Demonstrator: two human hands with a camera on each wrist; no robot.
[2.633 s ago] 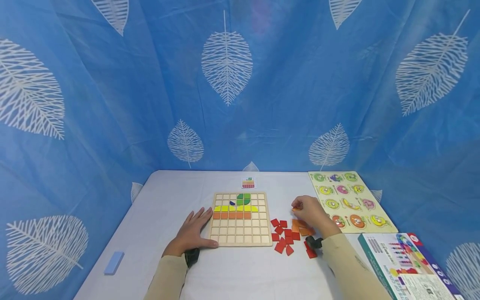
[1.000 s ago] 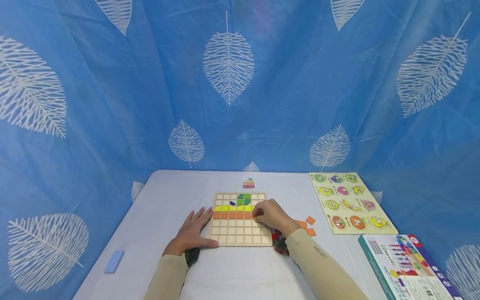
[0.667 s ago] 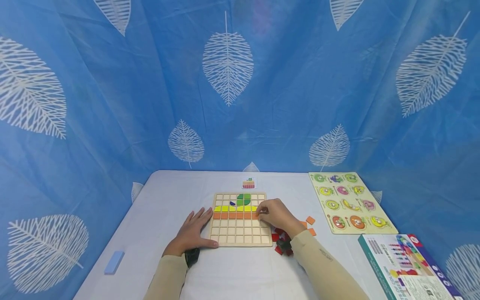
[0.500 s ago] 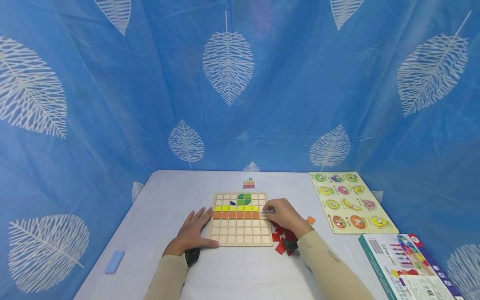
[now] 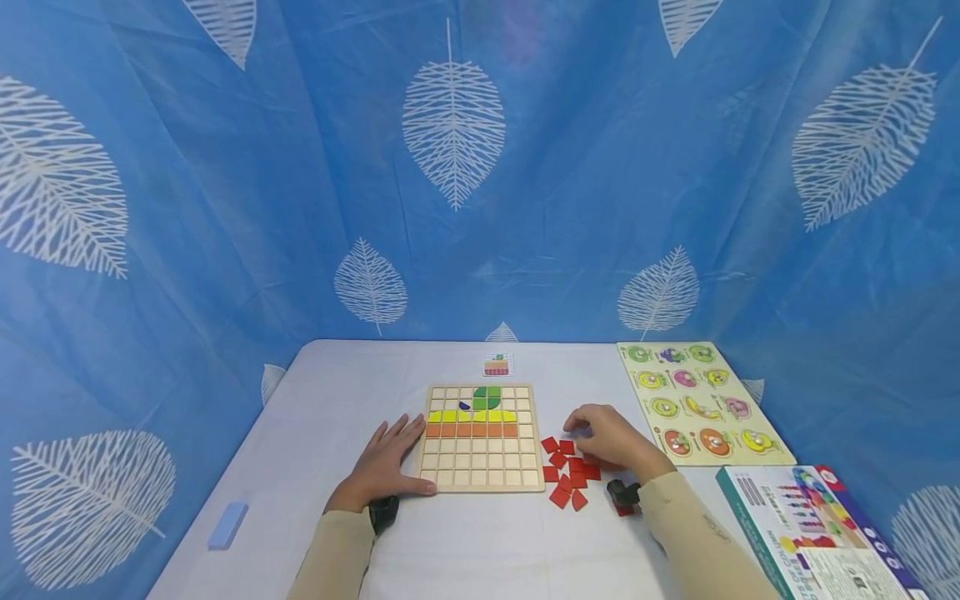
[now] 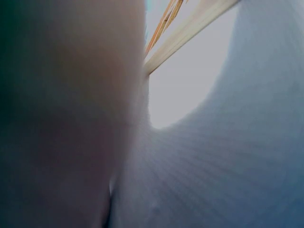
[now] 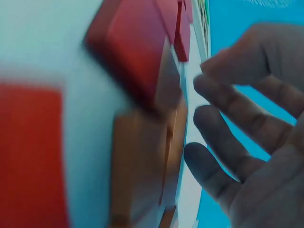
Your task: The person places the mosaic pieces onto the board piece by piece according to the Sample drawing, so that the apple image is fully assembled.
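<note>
A wooden grid board lies mid-table, with green tiles, a small dark blue tile, a yellow row and an orange row set in its cells. My left hand rests flat at the board's left edge, fingers spread, thumb by the near corner. To the right, my right hand hovers over loose tiles, fingers loosely bent; no tile shows between them. In the right wrist view, orange tiles lie below the fingertips. Red tiles are scattered between hand and board.
Behind the board lies a small pattern card. A fruit puzzle board sits at the back right, with a boxed toy set in front of it. At the left is a light blue block. Leaf-patterned blue cloth encloses the table.
My right hand brought an orange tile to the board and left it at the orange row's right end. It has since moved back right over the loose tiles. The left hand stayed put.
</note>
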